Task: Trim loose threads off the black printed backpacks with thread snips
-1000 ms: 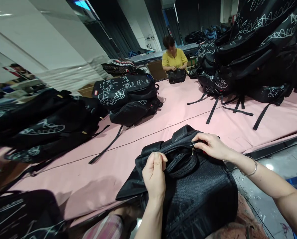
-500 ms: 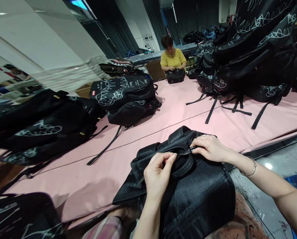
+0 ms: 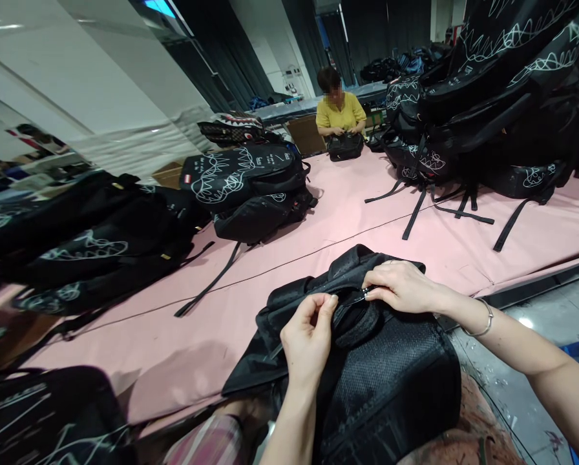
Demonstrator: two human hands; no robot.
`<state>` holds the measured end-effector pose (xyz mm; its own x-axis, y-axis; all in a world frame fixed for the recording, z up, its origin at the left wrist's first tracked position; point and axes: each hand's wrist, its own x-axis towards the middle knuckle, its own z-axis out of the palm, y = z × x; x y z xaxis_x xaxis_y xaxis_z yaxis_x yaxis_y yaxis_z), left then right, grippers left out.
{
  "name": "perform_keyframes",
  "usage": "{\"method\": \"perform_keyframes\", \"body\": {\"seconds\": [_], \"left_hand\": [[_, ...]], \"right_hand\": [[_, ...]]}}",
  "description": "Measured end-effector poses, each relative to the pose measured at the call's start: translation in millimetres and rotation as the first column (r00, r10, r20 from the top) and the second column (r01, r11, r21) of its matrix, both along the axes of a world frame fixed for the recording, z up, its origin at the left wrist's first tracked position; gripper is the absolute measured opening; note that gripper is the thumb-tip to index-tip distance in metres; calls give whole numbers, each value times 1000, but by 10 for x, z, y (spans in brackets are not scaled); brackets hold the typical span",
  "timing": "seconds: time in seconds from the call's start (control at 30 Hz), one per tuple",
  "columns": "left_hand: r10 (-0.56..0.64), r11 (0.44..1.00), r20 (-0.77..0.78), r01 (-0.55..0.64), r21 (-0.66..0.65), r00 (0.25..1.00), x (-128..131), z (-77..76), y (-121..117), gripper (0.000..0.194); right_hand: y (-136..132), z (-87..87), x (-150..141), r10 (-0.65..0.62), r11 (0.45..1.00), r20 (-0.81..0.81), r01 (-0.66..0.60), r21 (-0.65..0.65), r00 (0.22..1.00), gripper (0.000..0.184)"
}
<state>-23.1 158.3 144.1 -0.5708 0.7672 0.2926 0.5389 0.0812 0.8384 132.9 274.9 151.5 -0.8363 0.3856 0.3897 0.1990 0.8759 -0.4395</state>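
Note:
A black backpack (image 3: 391,374) lies tilted across my lap and the table edge, its mesh-textured panel turned toward me. Thumb and forefinger of my left hand (image 3: 306,336) are pinched at a dark edge near the bag's padded loop (image 3: 362,326). Just to the right, my right hand (image 3: 399,284) is closed on a small dark piece with bright spots (image 3: 364,292); its kind is too small to tell. A short gap separates the fingertips of both hands. The bag's far side is bunched up behind them.
A pink-covered table (image 3: 270,284) stretches ahead. White-scribbled black backpacks stand at the centre left (image 3: 245,174), the left (image 3: 90,239) and piled at the right (image 3: 488,116), with straps trailing. A person in yellow (image 3: 340,111) handles a black bag (image 3: 345,145) across the table.
My right hand has shifted slightly left, bringing its fingertips and the bright-spotted piece closer in. My left fingertips have moved a little left and stay pinched. The view has shifted slightly.

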Motion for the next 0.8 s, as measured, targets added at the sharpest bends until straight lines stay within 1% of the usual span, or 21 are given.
{"method": "perform_keyframes", "body": {"seconds": [0.07, 0.13, 0.2, 0.23, 0.27, 0.33, 0.4, 0.43, 0.5, 0.6, 0.63, 0.7, 0.77, 0.8], "left_hand": [[-6, 1000, -4, 6, 12, 1000, -1, -5, 1, 25], [7, 999, 24, -9, 46, 1000, -7, -13, 4, 25], [34, 993, 114, -46, 108, 993, -13, -20, 9, 25], [32, 987, 178, -59, 147, 983, -13, -23, 11, 25], [16, 980, 241, -63, 188, 970, -12, -23, 12, 25], [-38, 966, 325, -48, 253, 945, 0, -20, 12, 25], [-79, 961, 343, -20, 275, 936, 23, -13, 8, 26], [-87, 962, 334, -8, 273, 939, 36, -9, 6, 27], [-101, 965, 302, 19, 260, 948, 57, -1, -3, 27], [-135, 963, 280, 60, 263, 950, 43, 12, -31, 14], [-157, 964, 273, 87, 250, 949, 24, 18, -46, 17], [-213, 969, 220, 177, 173, 952, -30, 36, -79, 27], [-270, 963, 103, 266, 52, 957, -84, 62, -107, 23], [-298, 954, 24, 298, 1, 954, -104, 77, -116, 20]], "right_hand": [[0, 1, 0, -7, 1000, -4, 7, -12, 1000, 11], [-3, -5, 5, -10, 999, -25, 9, -43, 1000, 10], [-5, -21, 12, -24, 992, -65, 15, -126, 998, 9], [-6, -32, 14, -40, 980, -90, 22, -196, 995, 10], [-6, -43, 13, -58, 960, -116, 24, -280, 992, 11], [-10, -67, -1, -75, 892, -163, -7, -451, 984, 13], [-19, -89, -32, -55, 822, -187, -62, -566, 981, 19], [-24, -100, -52, -44, 799, -179, -73, -597, 983, 23], [-34, -124, -91, -40, 778, -123, -46, -627, 992, 25], [-45, -168, -125, -67, 767, -50, 19, -642, 997, 17], [-50, -182, -128, -78, 755, -47, 28, -655, 996, 15], [-63, -204, -126, -99, 719, -60, 30, -694, 993, 12], [-81, -214, -121, -113, 690, -75, 24, -723, 991, 10], [-91, -214, -121, -115, 684, -80, 20, -730, 990, 10]]}}
